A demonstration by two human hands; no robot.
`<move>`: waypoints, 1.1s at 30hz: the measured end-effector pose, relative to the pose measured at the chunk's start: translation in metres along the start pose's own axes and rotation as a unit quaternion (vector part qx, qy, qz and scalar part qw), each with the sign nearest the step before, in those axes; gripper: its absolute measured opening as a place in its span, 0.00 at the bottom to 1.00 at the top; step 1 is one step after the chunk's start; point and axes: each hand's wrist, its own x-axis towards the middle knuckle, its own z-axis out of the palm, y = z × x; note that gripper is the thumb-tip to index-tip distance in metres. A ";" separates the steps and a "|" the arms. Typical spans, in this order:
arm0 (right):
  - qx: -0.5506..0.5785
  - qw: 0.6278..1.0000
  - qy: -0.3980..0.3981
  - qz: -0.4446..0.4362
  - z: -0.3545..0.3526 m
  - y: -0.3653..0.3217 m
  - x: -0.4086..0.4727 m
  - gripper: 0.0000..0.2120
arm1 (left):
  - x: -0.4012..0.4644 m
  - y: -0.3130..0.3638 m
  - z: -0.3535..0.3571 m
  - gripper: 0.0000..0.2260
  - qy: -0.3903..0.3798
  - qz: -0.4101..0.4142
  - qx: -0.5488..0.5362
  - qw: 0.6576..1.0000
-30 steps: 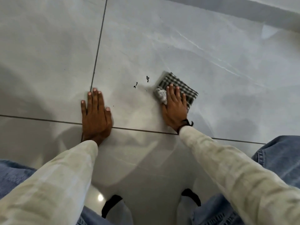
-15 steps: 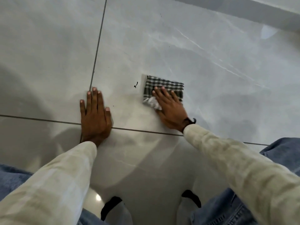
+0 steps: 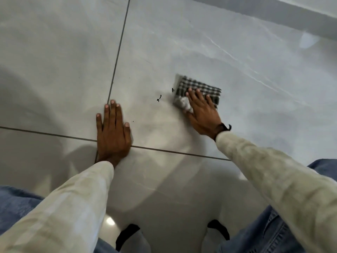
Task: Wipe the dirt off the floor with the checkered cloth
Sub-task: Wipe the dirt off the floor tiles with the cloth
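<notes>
A folded dark-and-white checkered cloth (image 3: 197, 88) lies flat on the glossy grey floor tile (image 3: 182, 42). My right hand (image 3: 203, 110) presses down on its near edge with fingers spread over it. Two small black dirt marks show on the tile: one (image 3: 159, 98) left of the cloth, and a second mark (image 3: 172, 90) right at the cloth's left edge. My left hand (image 3: 113, 132) rests flat on the floor, palm down, fingers together, over the crossing of two grout lines.
Dark grout lines (image 3: 118, 50) split the floor into big tiles. A grey skirting strip (image 3: 273, 11) runs along the far right wall. My knees in blue jeans (image 3: 273, 234) and cream sleeves fill the bottom of the view.
My right hand has slid the cloth back to the right, uncovering part of the mark it was rubbing. The left hand has stayed planted.
</notes>
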 end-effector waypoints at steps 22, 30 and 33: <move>0.006 0.997 0.038 0.064 0.006 -0.039 0.005 0.31 | 0.000 -0.003 0.005 0.31 0.015 0.002 -0.004 1.000; -0.017 0.998 0.032 -0.053 0.008 -0.071 0.045 0.30 | 0.001 -0.006 0.009 0.31 0.027 0.004 -0.001 1.000; 0.041 0.995 0.062 0.066 0.014 -0.056 0.013 0.31 | 0.000 -0.006 0.009 0.31 0.031 0.007 -0.011 0.999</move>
